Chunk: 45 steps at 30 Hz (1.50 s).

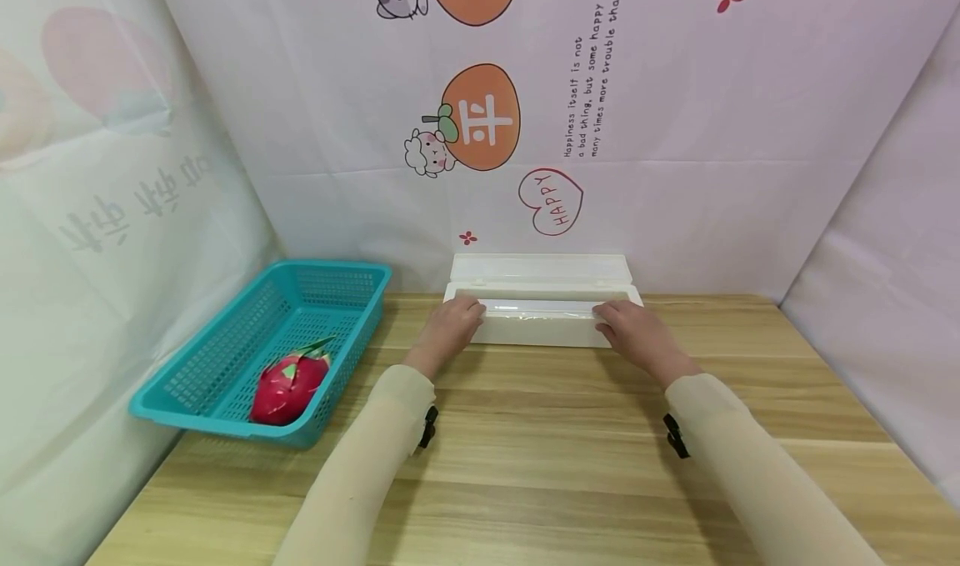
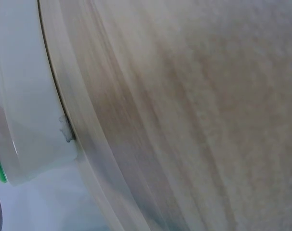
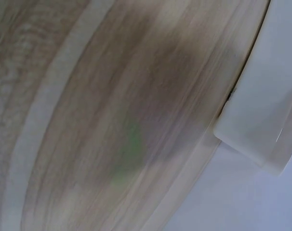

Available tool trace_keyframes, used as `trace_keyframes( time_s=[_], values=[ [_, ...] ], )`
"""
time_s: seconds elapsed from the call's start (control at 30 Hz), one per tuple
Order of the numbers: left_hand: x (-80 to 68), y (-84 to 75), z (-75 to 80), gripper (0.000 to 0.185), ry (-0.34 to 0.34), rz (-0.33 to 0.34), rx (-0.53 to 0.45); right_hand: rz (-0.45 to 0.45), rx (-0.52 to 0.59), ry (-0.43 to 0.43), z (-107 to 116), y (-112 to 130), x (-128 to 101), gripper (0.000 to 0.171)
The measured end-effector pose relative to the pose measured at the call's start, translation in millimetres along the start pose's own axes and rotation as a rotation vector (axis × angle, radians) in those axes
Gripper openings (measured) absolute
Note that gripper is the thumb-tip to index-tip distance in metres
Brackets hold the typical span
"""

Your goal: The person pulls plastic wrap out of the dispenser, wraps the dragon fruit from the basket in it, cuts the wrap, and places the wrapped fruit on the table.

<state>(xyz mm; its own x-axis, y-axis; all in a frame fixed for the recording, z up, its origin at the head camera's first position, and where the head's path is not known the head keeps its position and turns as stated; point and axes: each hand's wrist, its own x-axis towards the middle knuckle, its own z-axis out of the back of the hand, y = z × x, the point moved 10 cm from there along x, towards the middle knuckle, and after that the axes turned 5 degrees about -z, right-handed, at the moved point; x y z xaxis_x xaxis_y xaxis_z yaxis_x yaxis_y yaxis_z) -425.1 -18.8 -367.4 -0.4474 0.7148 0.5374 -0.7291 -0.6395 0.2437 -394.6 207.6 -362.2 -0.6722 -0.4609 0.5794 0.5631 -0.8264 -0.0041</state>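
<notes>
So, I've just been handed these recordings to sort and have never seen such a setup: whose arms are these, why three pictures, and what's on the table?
There is no machine here: a person works with two bare hands and wears three cameras. The big picture comes from the head camera, looking forward and down. The two blurry ones come from cameras on the wrists, so they show only wood grain and a corner of the white box close up.

On the wooden table lies a long white dispenser box with its lid open against the back wall. The left hand rests at its left end, the right hand at its right end, fingers on the front edge. How firm the grip is cannot be told. To the left stands a teal basket holding a dragon fruit.
</notes>
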Motion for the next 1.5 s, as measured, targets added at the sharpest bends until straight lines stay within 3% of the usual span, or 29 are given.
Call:
trace_keyframes(
  time_s=[0.67,0.93,1.1,1.5],
  values=[
    [-0.3,-0.1,9.1,0.007,-0.088,0.004,-0.073,-0.064,0.015,-0.022,2.1,-3.6,0.8,0.013],
    [0.2,-0.1,8.2,0.004,-0.110,-0.015,-0.030,-0.074,0.013,-0.056,4.9,-5.2,1.0,0.012],
    [1.0,-1.3,7.3,0.007,-0.113,-0.024,0.010,-0.035,0.021,-0.108,9.3,-2.1,-0.4,0.012],
    [4.9,-0.5,11.4,0.011,-0.107,0.012,0.058,-0.011,0.005,-0.152,12.9,0.0,-0.5,0.016]
  ],
)
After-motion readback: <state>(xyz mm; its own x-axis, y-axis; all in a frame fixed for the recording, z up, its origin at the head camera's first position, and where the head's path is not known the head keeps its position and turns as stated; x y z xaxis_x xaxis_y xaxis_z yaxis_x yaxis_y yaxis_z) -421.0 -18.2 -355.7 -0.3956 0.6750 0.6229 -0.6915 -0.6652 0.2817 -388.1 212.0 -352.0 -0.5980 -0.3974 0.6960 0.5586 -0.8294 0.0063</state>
